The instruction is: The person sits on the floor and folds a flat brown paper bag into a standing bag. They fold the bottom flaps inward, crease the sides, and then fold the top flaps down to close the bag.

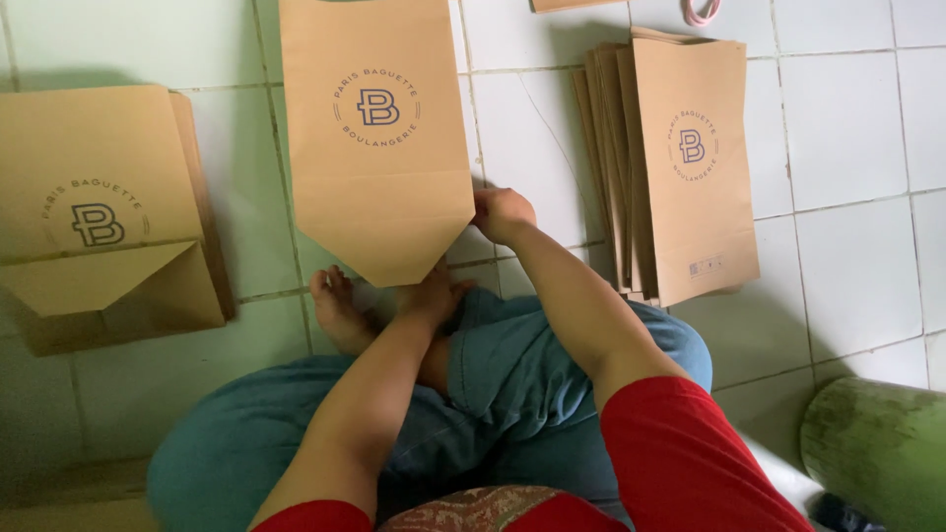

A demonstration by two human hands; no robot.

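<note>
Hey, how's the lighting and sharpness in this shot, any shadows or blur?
Head view: soft, even light with a greenish tint at left; the middle paper bag is sharp, the right stack of bags throws a shadow leftward on the tiled floor; no glare.

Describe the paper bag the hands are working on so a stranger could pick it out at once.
On the white tiled floor, look straight ahead of the seated person's bare foot. The flat brown bag lies there alone, left hand and right hand on its lower edge. Unlike its neighbours, its bottom tapers to a point.
</note>
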